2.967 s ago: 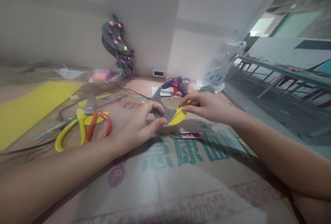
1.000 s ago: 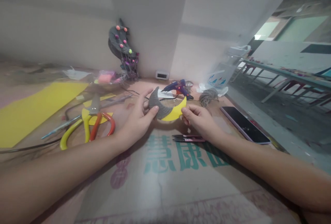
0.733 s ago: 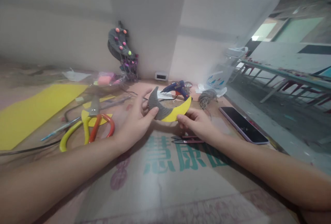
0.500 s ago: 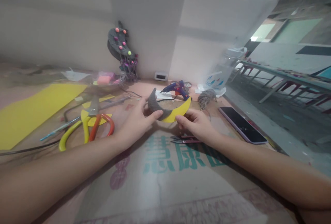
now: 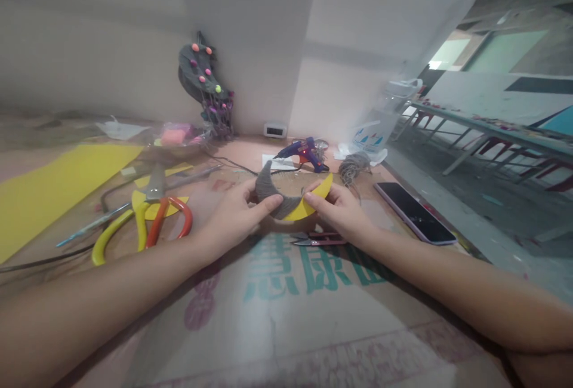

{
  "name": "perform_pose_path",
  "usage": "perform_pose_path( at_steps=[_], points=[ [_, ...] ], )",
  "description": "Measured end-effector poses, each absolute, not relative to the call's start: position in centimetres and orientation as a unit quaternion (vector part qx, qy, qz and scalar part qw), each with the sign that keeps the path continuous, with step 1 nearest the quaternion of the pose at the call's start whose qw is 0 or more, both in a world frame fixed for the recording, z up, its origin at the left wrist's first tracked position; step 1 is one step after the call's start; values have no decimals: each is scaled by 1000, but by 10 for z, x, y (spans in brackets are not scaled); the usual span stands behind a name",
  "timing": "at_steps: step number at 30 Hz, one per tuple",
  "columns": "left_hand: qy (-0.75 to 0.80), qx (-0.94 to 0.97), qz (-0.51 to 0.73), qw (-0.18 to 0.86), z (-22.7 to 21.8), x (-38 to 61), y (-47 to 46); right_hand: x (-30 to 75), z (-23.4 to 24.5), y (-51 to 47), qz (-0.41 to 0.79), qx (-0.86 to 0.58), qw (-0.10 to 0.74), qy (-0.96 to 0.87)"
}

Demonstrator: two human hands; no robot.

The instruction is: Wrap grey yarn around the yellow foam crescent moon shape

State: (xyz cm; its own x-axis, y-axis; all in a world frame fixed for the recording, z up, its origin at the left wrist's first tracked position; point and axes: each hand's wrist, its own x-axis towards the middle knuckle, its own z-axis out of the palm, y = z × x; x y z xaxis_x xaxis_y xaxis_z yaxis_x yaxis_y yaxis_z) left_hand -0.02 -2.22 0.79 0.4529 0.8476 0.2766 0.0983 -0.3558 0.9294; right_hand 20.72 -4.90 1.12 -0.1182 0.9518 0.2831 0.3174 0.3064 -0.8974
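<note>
Between my hands, above the tabletop, is a yellow crescent (image 5: 301, 211), its left part wrapped in grey yarn (image 5: 268, 186). My left hand (image 5: 244, 206) pinches the wrapped part, thumb on the front. My right hand (image 5: 338, 204) grips the bare yellow part, thumb pressed on its face near the edge of the wrapping. Just below the right hand lie small thread snips (image 5: 316, 239), partly covered by it. A ball of grey yarn (image 5: 353, 167) sits behind my right hand.
Scissors with yellow and red handles (image 5: 147, 218) lie left, near a yellow sheet (image 5: 67, 191). At the back are a blue glue gun (image 5: 304, 154), a small digital display (image 5: 274, 131) and a decorated grey crescent (image 5: 197, 74). A phone (image 5: 414, 212) and a bottle (image 5: 380, 122) stand right.
My right thumb has moved up the yellow face toward the wrapped edge, and the crescent is slightly lower. My left hand keeps its hold. The view has shifted a little.
</note>
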Motion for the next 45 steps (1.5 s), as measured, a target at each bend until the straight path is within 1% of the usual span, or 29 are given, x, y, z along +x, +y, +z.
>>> perform_pose_path(
  at_steps=[10,12,15,17,22,26,33,37,40,45],
  points=[
    [346,714,391,465,7,-1,-22,205,13,-51,369,-507,420,-656],
    [342,713,392,470,6,-1,-22,206,11,-49,356,-495,445,-656],
    [338,709,396,476,6,0,-21,211,8,-46,331,-438,513,-660],
    [342,699,404,481,6,0,-19,214,8,-45,340,-405,531,-662],
    [347,672,419,503,6,0,-16,213,11,-46,411,-412,476,-659],
    [341,669,416,513,4,0,-15,205,14,-51,408,-455,450,-651],
    [345,678,417,498,5,0,-15,207,11,-48,383,-465,469,-646],
    [342,687,407,496,3,-1,-15,207,11,-46,404,-495,444,-628],
    [333,695,394,501,0,-1,-15,206,12,-47,409,-504,441,-619],
    [316,702,375,516,0,1,-16,205,11,-49,407,-490,432,-638]
  ],
)
